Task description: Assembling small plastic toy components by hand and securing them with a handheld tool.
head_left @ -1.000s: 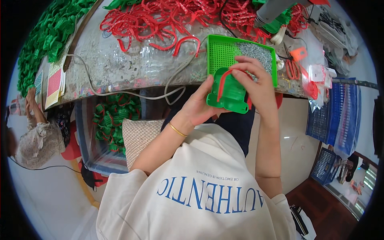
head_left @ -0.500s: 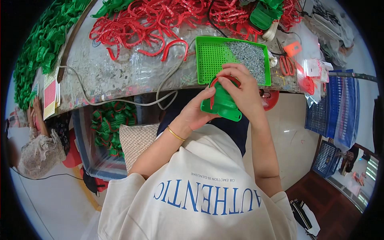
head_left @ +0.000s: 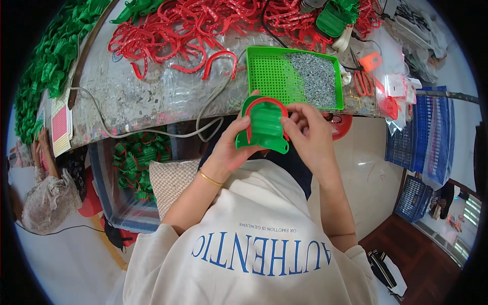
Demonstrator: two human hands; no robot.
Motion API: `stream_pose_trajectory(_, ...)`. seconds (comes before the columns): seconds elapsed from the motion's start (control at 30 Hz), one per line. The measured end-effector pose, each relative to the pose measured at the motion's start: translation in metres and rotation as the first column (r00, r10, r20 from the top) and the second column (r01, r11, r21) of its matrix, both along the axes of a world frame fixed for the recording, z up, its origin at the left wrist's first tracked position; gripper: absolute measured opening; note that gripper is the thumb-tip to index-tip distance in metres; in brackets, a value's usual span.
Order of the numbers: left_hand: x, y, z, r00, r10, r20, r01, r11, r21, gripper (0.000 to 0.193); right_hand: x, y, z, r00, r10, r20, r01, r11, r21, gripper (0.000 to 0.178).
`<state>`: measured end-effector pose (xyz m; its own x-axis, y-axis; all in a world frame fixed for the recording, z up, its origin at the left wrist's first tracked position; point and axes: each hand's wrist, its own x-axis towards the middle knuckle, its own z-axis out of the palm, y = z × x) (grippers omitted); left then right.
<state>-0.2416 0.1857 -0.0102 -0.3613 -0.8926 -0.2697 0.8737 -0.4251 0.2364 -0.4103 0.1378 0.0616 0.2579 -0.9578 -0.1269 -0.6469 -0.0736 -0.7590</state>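
Observation:
My left hand (head_left: 230,148) grips a green molded plastic piece (head_left: 267,124) from its left side, thumb on the near face, in front of my body at the table's edge. A curved red plastic strip (head_left: 265,98) runs round the piece's upper rim and down its sides. My right hand (head_left: 312,137) is at the right side, thumb and forefinger pinching the strip's edge there. Just beyond stands a bright green tray (head_left: 269,73) with small grey metal bits (head_left: 317,79) heaped in its right part.
Loose red strips (head_left: 188,23) cover the far table. More green pieces (head_left: 46,61) are piled at far left. Below the table, a bin (head_left: 114,208) holds green-and-red pieces. Scissors (head_left: 363,83) and a cable (head_left: 152,133) lie on the table. Another person's hand (head_left: 43,147) is at left.
The green piece has turned so its hollow face and the red strip face up. My right hand has shifted from over its top down to the right side.

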Motion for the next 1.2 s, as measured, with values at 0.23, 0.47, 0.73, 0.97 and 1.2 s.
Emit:
stream_pose_trajectory(0.23,-0.003,0.007,-0.001,0.998,-0.046,0.043,0.051,0.992,-0.116,0.084,0.003,0.004,-0.010,0.993,-0.089,0.074,0.089,0.996,0.003,0.017)
stream_pose_trajectory(0.47,-0.001,-0.007,-0.011,0.999,-0.035,0.010,0.036,0.985,-0.168,0.087,-0.004,-0.011,0.003,0.932,-0.192,0.307,0.181,0.981,0.062,0.013)
stream_pose_trajectory(0.73,-0.008,-0.003,0.002,0.999,0.032,0.033,-0.028,0.993,-0.116,0.073,0.011,0.003,0.001,0.991,0.022,0.128,-0.022,1.000,0.000,0.012)
stream_pose_trajectory(0.97,-0.019,0.006,-0.011,0.952,0.030,-0.305,0.009,0.992,0.126,0.063,0.012,0.001,0.017,0.991,0.129,-0.034,-0.129,0.992,0.008,0.012)
stream_pose_trajectory(1.2,-0.010,0.003,-0.011,0.934,-0.015,-0.356,0.033,0.998,0.045,0.071,-0.027,-0.069,-0.027,0.838,-0.233,0.493,0.120,0.961,0.251,0.026)
